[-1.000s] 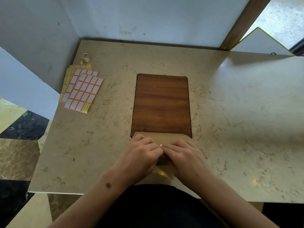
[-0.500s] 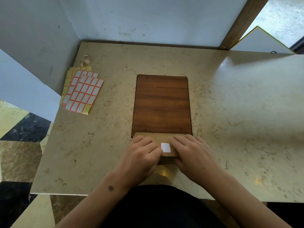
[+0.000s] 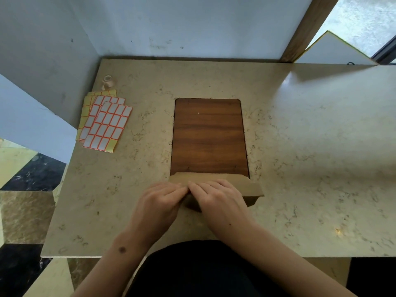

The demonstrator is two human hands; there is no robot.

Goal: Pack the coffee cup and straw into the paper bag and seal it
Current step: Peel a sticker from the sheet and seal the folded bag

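The brown paper bag (image 3: 250, 188) stands near the table's front edge with its top folded flat. My left hand (image 3: 159, 203) and my right hand (image 3: 216, 199) both lie on the folded top, fingertips meeting at its middle. Their fingers press down on the fold and cover the white sticker. The cup and straw are not visible; the shut bag hides whatever is inside.
A dark wooden board (image 3: 209, 137) lies flat just behind the bag. Several sheets of white, red-bordered stickers (image 3: 105, 123) are stacked at the back left, with a small tape roll (image 3: 108, 81) behind them. Walls close the back and left; the marble table (image 3: 310, 157) extends to the right.
Half a second ago my fingers were apart and the white sticker showed on the fold. Now both hands have closed together over it and the sticker is covered.
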